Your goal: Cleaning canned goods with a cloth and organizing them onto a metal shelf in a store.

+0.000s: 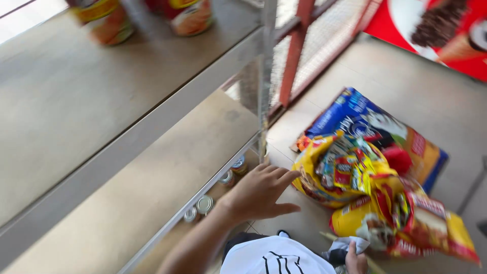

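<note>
Nearest of all, at the bottom edge, the right hand point(356, 262) is seen low beside a white garment with black stripes point(276, 258); it is partly cut off by the frame, and whether its fingers are apart or together cannot be told. A little farther out, the left hand point(261, 192) is held above the floor point(446, 106), its fingers spread apart and its thumb pointed toward the snack bags, with nothing clamped in it. Its fingertips are just beside a yellow bag of mixed snack packets point(337, 170), though contact cannot be made out. Below and to the right of that bag, more yellow and red snack bags point(406, 218) are piled on the floor, touching one another. Behind the pile, a blue and orange printed sack point(365, 119) is laid flat on the floor. To the left of the hand, several small tins point(205, 204) are stood under the lowest board of a metal shelf rack point(152, 127), only their tops being visible. Higher up, on the upper shelf, two orange and yellow canisters point(187, 15) are blurred. Farthest away, a red metal frame with mesh point(299, 45) and a red poster showing an ice-cream cone point(441, 30) are seen.
</note>
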